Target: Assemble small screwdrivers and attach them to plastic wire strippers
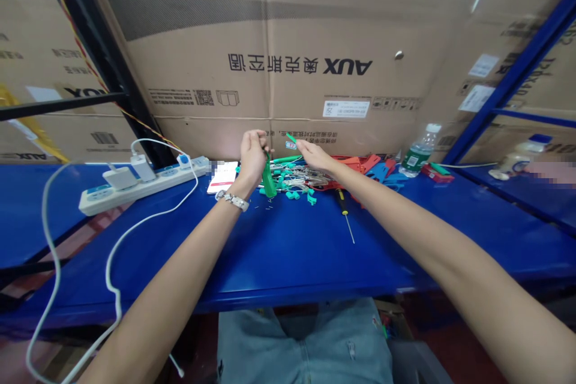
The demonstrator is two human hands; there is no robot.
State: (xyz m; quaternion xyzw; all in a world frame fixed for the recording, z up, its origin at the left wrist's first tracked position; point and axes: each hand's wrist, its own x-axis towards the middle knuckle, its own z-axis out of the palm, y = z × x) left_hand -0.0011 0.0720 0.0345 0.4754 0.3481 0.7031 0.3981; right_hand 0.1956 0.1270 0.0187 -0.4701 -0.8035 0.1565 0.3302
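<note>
My left hand (253, 155), with a white bracelet on its wrist, is closed on a green plastic piece (269, 181) that hangs down below its fingers. To its right, my right hand (314, 156) pinches a thin green stick-like piece (291, 138) whose end points up and left. The two hands are apart, raised over the back of the blue table. Below and between them lies a pile of thin metal parts (308, 177) with small green clips (292, 195). Near my right forearm, a screwdriver (342, 204) with a black and yellow handle lies on the table.
Red plastic pieces (355, 163) and blue ones (386, 174) lie right of the pile. A water bottle (419, 153) stands farther right. At left are a white power strip (144, 186), loose cables and a white card (222, 178). Large cartons (288, 18) wall off the back.
</note>
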